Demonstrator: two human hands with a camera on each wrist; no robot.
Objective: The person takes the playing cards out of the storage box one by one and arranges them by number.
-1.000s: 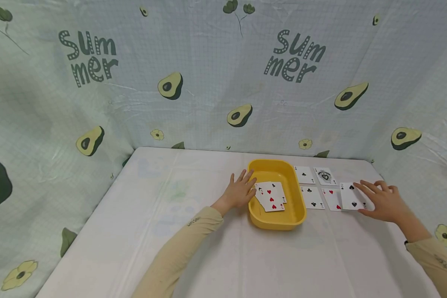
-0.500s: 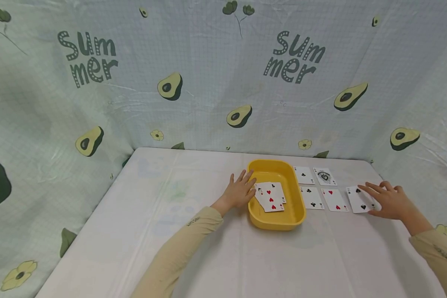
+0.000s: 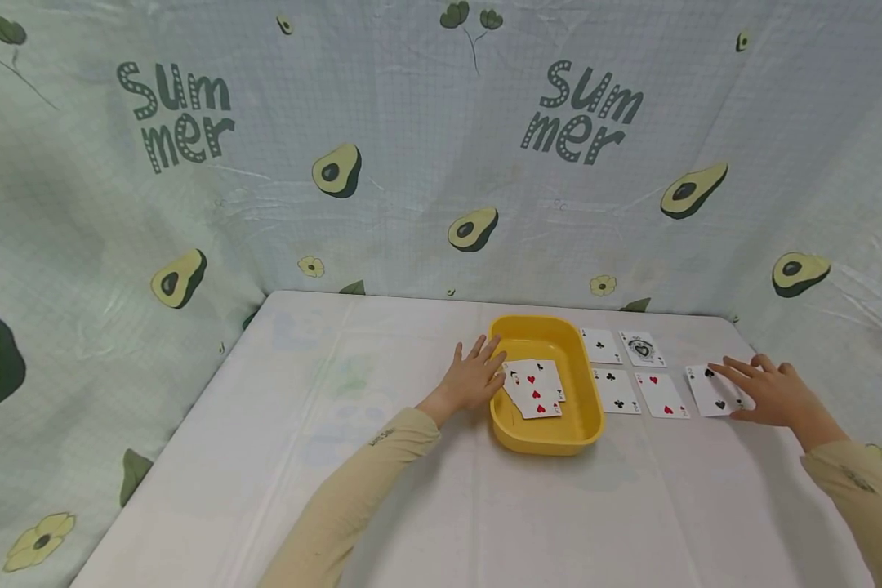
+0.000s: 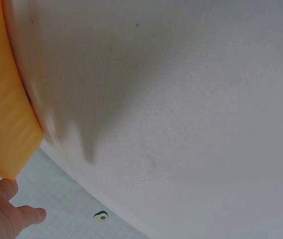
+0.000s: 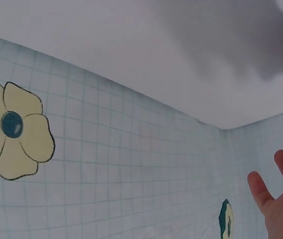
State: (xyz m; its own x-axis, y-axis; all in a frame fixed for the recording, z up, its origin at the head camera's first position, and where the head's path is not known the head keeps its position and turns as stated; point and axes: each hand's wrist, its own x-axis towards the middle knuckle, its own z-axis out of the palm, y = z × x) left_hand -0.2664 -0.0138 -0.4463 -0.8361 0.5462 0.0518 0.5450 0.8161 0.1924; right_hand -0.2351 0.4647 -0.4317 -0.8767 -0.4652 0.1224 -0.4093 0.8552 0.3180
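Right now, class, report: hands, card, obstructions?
Left hand at rim of tray. Right hand holding two of spades, right of heart card. Nothing visibly in the way.

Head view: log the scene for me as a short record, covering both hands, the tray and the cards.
Left hand: spread, touching the left rim of the yellow tray
Right hand: holds the two of spades between thumb and fingers
In tray: overlapping face-up cards, hearts showing on top
Back row, right of tray: single-club card, card with a large round emblem
Front row: two of clubs, two of hearts
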